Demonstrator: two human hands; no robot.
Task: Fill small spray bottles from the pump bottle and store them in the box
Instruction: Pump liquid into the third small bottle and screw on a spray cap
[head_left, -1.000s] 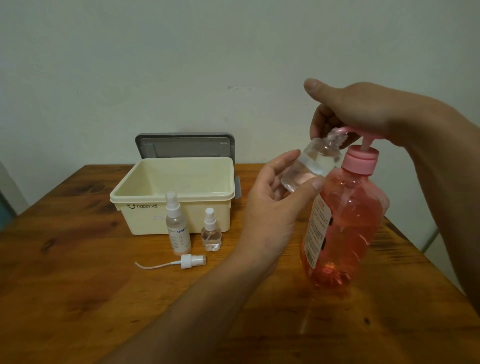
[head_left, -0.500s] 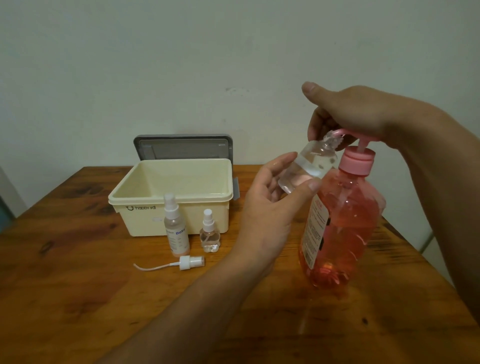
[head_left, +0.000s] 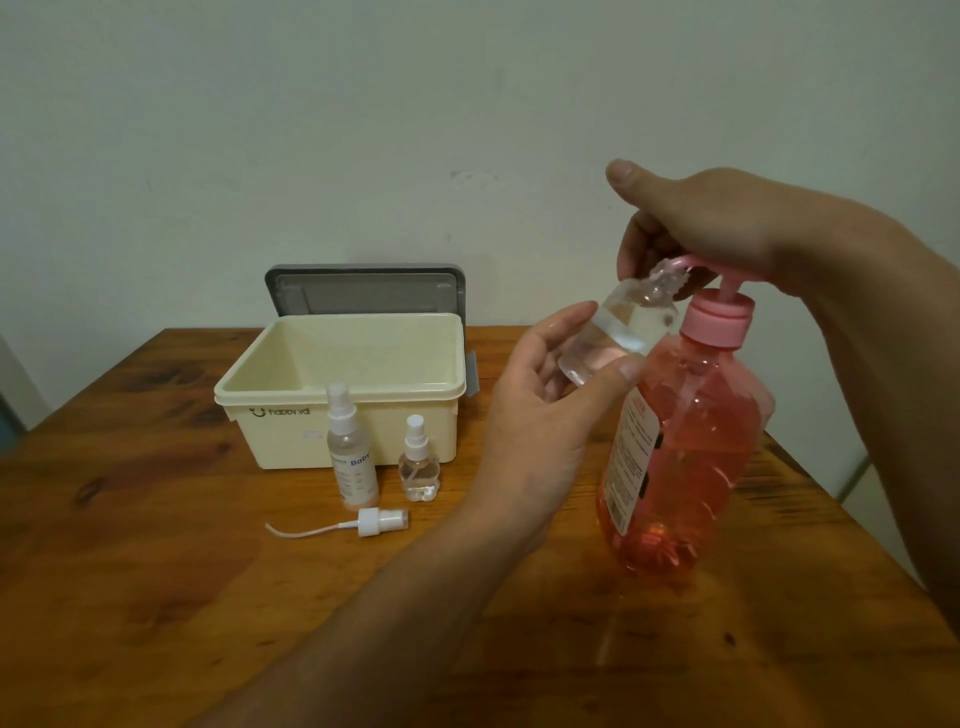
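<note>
Right of the open cream plastic box (head_left: 337, 395), the left hand (head_left: 540, 415) still pinches the small clear uncapped spray bottle (head_left: 618, 332), tilted at the spout of the tall pink pump bottle (head_left: 691, 452), whose head the right hand (head_left: 717, 223) keeps gripping, so filling looks unfinished.

Single head-worn wide-angle view, forward and down, close over the wooden table (head_left: 156, 597), toward the wall (head_left: 467, 104)

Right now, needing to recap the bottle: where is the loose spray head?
In the head view, the loose spray head lies on the table left of centre, just in front of the tall spray bottle.
</note>
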